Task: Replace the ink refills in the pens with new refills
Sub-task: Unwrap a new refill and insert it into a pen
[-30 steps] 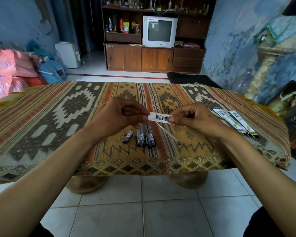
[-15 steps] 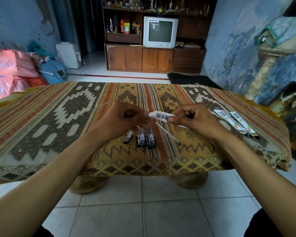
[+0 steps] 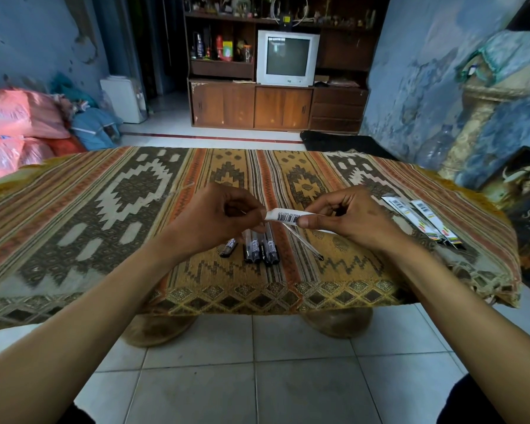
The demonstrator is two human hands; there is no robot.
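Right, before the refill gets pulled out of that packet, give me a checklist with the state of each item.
1. Packet held by the right hand: ok.
2. Left hand pinching at the packet's open end: ok.
3. Refill actually gripped by the left fingers: cannot tell.
4. Pens lying on the cloth within reach: ok.
5. A barrel opened and ready: cannot tell; a clear tube lies beside the pens.
6. Spare packets set aside on the right: ok.

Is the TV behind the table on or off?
Off, it seems: the TV screen is dark grey, showing only a faint reflection and no picture.
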